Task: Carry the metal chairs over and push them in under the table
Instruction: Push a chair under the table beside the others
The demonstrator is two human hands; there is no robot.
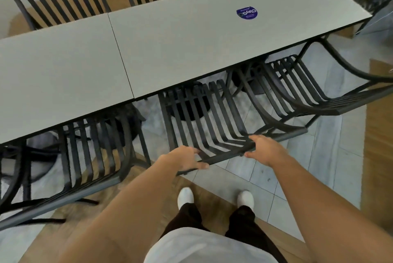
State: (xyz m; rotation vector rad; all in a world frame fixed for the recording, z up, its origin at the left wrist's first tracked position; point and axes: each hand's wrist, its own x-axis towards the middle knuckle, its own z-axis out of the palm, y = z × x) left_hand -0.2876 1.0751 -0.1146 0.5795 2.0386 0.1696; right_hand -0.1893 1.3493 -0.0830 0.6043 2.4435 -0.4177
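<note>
left chair: black slatted metal chair (91,152) at the left, seat partly under the long grey table (170,50), looks pushed in already

left hand: left hand (187,159) grips the top rail of the middle black slatted metal chair (202,118), fingers curled over the bar, thumb underneath

middle chair: straight ahead of the person, seat front just tucked under the table edge, back tilted toward the camera

key relation: that top rail runs left to right, roughly parallel to the table edge, and the table lies directly beyond it, so I'd say the push goes straight forward; both hands sit about equally near, one per half of the rail

right hand: right hand (263,149) holds the same rail, fingers wrapped over it, thumb below

right chair: third black slatted metal chair (297,86), also partly under

hard to see: chair legs and table base are mostly hidden under the top, so can't really tell how much room is left
</note>
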